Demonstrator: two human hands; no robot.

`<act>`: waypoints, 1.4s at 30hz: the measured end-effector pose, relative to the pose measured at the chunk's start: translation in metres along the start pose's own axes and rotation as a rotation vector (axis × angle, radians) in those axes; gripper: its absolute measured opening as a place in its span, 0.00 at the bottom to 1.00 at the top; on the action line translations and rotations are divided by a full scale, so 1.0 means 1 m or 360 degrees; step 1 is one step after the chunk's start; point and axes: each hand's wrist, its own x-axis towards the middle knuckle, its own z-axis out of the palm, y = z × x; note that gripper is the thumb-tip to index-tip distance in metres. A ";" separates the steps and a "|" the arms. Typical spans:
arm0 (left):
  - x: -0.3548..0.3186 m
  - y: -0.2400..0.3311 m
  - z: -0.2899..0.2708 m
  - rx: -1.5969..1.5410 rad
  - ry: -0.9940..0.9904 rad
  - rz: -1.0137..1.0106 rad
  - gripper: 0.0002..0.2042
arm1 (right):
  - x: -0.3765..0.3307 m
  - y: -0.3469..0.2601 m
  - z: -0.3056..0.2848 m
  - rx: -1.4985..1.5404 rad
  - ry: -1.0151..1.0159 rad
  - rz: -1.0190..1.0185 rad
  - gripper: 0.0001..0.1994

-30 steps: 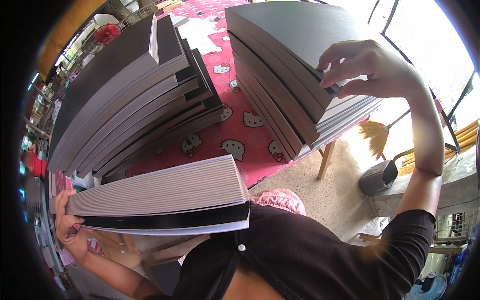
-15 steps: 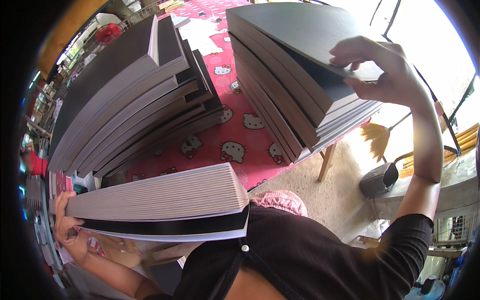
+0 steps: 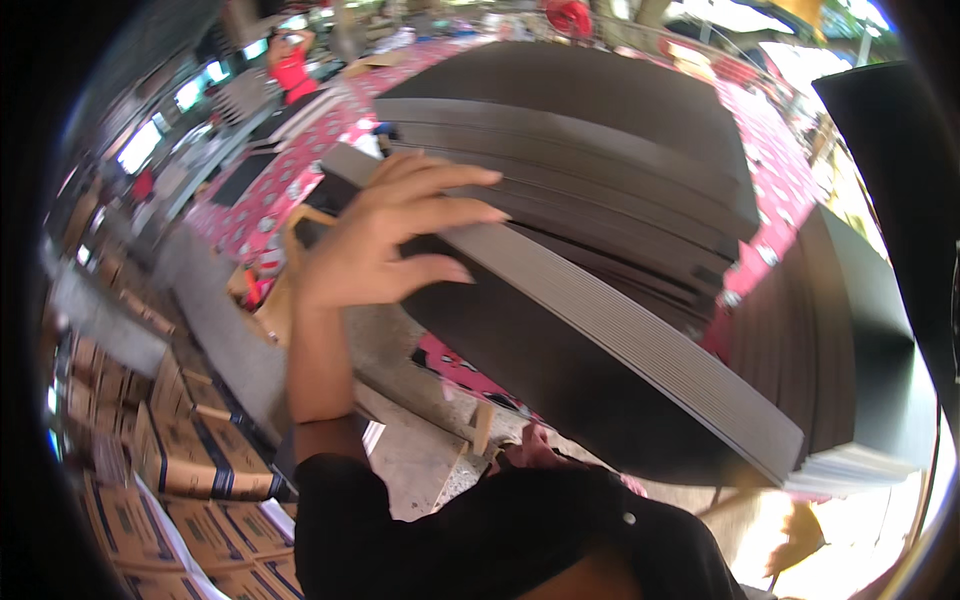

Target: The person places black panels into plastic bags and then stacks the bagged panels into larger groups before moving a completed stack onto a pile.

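Before my chest, a thick black-covered book (image 3: 560, 350) lies tilted, its layered grey page edges running diagonally down to the right. My left hand (image 3: 390, 230) is over its upper left part, thumb and fingers spread apart. Whether the palm touches the book is unclear. Beyond stands a stack of thick black books (image 3: 560, 170). To the right, another book stack (image 3: 800, 330) shows, with a dark board-like panel (image 3: 890, 190) upright at the picture's edge. My right hand is not visible.
A pink patterned tablecloth (image 3: 770, 210) covers the table under the stacks. Brown cardboard boxes (image 3: 200, 450) are piled at lower left. A broom (image 3: 797, 538) is at lower right. A person in red (image 3: 290, 70) is at the far left, near a red fan (image 3: 568, 16).
The view has swung to the right. My left hand has gone from gripping the book's far end to spread fingers above it. My right hand, earlier at a right-stack cover, has left the picture.
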 end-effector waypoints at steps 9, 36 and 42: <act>-0.022 0.001 0.004 -0.0221 0.0236 -0.0032 0.26 | -0.007 -0.130 0.046 0.0939 -0.0600 -0.0074 0.11; -0.034 -0.022 -0.022 -0.0237 -0.0313 -0.0186 0.48 | 0.176 -0.459 0.140 0.1706 -0.2265 -0.0777 0.15; -0.020 -0.024 -0.018 -0.0239 -0.0252 -0.0112 0.47 | 0.158 -0.345 0.115 0.1675 -0.2752 -0.0160 0.14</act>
